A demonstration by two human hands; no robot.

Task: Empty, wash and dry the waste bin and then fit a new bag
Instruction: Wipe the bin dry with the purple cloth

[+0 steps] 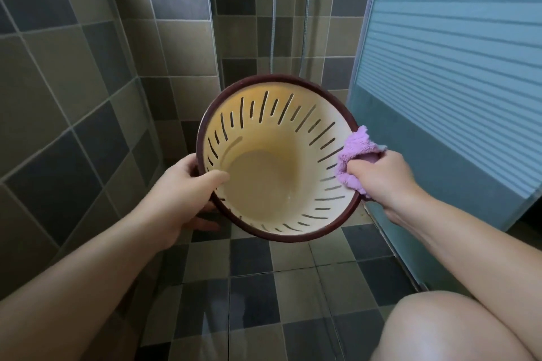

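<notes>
The left hand (187, 184) is gripping the slotted waste bin (275, 161) by its dark rim, tilted mouth-up above the tiled floor (293, 287). The right hand (381, 176) is clutching a purple cloth (356, 152) against the far-right rim. Best to be working it around every slot.

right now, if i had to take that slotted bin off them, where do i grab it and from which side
Probably the dark rim of the bin, at its far upper edge, coming from above. The bin is tilted mouth-up toward the camera; the left hand grips the near-left rim and the right hand holds a purple cloth at the right.
</notes>
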